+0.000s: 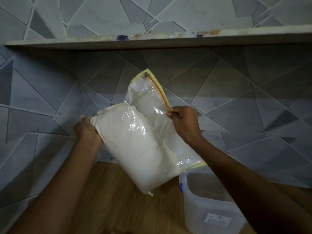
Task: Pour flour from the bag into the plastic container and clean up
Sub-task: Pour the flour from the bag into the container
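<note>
You hold the clear zip bag of flour [135, 146] in the air with both hands, above the wooden table [118, 208] and in front of the grey tiled wall [42, 98]. Your left hand [87, 130] grips the bag's left edge, and your right hand [184, 122] pinches the yellow zipper edge [160, 93] on the right side. The bag is tilted, with the flour settled in the lower left part. The translucent plastic container [211, 208] stands open on the table, just below the bag's lower right corner. A shelf [152, 41] runs along the wall above.

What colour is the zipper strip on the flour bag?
Orange-brown, with pale yellow trim on the bag, clearest in the head view.
</note>
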Demonstrator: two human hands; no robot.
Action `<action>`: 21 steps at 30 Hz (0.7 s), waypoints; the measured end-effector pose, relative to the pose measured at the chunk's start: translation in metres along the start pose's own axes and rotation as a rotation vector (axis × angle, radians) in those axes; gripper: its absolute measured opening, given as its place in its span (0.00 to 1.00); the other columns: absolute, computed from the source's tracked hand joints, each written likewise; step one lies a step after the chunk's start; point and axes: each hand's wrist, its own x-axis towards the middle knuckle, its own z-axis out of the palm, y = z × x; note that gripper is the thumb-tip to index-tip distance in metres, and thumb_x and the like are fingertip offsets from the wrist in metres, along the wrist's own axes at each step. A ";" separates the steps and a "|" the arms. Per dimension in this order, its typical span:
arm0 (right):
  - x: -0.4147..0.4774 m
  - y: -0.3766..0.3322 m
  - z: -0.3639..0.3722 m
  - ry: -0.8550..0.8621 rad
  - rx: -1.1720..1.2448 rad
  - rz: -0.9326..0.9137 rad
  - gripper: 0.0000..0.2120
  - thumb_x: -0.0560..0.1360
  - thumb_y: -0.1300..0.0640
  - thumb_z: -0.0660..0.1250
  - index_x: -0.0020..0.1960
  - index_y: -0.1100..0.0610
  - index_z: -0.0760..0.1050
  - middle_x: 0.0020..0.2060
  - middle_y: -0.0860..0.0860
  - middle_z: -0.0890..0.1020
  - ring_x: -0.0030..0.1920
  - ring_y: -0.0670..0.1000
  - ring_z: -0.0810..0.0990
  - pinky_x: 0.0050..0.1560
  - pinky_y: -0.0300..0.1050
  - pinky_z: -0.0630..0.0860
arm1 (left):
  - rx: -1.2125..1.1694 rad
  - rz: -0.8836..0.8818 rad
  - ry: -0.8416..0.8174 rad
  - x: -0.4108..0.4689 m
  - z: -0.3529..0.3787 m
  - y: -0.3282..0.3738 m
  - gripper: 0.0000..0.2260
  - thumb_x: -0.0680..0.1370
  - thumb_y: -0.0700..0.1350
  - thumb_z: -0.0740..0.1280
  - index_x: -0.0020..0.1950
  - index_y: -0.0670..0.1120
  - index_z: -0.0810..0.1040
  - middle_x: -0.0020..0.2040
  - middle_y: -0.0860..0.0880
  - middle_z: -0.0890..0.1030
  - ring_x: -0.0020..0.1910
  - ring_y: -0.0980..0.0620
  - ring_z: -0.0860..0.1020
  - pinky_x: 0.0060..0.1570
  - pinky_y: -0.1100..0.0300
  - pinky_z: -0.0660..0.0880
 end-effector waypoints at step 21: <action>-0.007 0.062 -0.061 -0.001 -0.019 0.161 0.08 0.76 0.55 0.72 0.49 0.59 0.86 0.37 0.54 0.85 0.35 0.49 0.81 0.40 0.41 0.73 | 0.052 0.142 -0.010 -0.039 0.091 -0.026 0.13 0.84 0.45 0.58 0.42 0.44 0.72 0.40 0.50 0.77 0.36 0.56 0.78 0.32 0.66 0.77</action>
